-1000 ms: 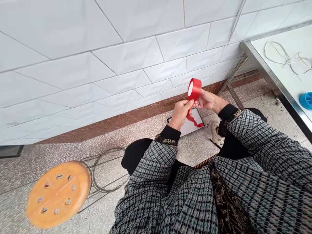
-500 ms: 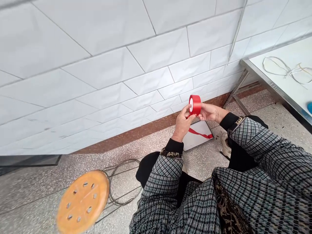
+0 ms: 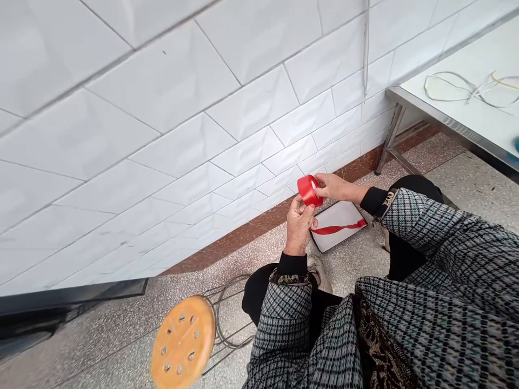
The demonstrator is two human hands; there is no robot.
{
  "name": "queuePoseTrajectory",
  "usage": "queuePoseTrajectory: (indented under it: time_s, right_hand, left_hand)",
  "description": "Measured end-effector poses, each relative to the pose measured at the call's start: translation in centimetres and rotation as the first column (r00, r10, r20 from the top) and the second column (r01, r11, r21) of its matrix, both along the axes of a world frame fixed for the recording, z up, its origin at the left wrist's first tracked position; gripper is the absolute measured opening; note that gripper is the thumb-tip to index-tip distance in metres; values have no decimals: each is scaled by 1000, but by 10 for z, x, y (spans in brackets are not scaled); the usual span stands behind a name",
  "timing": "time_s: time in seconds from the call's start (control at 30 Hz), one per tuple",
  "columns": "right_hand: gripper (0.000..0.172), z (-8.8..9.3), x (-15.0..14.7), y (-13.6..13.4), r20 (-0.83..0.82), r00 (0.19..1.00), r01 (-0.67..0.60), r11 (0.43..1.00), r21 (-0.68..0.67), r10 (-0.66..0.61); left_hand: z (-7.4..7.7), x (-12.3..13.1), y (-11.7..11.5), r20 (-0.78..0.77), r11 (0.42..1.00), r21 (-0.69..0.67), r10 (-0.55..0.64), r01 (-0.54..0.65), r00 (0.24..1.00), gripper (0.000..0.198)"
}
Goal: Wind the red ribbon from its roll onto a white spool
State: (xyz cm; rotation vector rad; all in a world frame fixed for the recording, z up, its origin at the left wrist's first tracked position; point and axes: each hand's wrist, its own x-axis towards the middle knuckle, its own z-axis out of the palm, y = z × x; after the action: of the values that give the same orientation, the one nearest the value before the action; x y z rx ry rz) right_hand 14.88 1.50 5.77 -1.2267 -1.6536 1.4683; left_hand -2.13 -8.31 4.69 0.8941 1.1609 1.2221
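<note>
Gripped from below by the left hand (image 3: 298, 229) and at its open side by the right hand (image 3: 337, 187): a roll of red ribbon (image 3: 305, 191). Below the hands, a red strip (image 3: 335, 229) across a white, dark-edged panel (image 3: 338, 214) on the floor (image 3: 352, 265). To their left, an orange stool (image 3: 183, 344); to their right, a desk (image 3: 492, 125) with pale cord (image 3: 473, 96); beyond, a white tiled wall (image 3: 247, 146).

My left hand (image 3: 299, 226) points forward, thumb extended and fingers curled in a grip, as my right hand (image 3: 335, 187) angles inward slightly higher, thumb and fingers pinched, both wrists nearly straight, my forearms (image 3: 290, 310) converging ahead of my parted knees (image 3: 259, 294).
</note>
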Motion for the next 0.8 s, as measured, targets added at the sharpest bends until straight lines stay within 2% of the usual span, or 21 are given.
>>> queuePoseTrajectory:
  time_s: [0.07, 0.13, 0.2, 0.3, 0.4, 0.47, 0.63, 0.8]
  right_hand:
    - [24, 4, 0, -1, 169, 979, 99, 992, 75, -111]
    - [22, 8, 3, 0, 212, 955, 200, 978, 55, -207]
    - [23, 10, 7, 1, 234, 940, 251, 968, 12, -247]
    - [21, 6, 10, 3, 170, 946, 301, 943, -144, -276]
    - [20, 3, 9, 3, 14, 935, 341, 889, -307, -354]
    - [26, 4, 7, -1, -80, 922, 317, 856, -409, -380]
    - [41, 10, 2, -16, -289, 885, 107, 764, -637, -365]
    - [44, 11, -1, -18, -353, 873, -51, 658, -751, -336]
  left_hand:
    - [-6, 5, -1, -49, 997, 23, 72, -71, 996, 60]
    - [-11, 9, -2, -83, 992, 36, 122, -120, 989, 53]
    - [-13, 13, -2, -90, 991, 39, 131, -127, 987, 52]
    - [-16, 17, -4, -68, 990, 68, 130, -125, 989, 54]
    - [-20, 21, -6, -94, 984, 110, 150, -140, 984, 50]
    - [-26, 23, -7, -145, 979, 136, 174, -155, 974, 47]
    - [-41, 27, -6, -192, 976, 140, 190, -165, 963, 41]
    - [-44, 25, -2, -268, 973, 162, 205, -166, 941, 34]
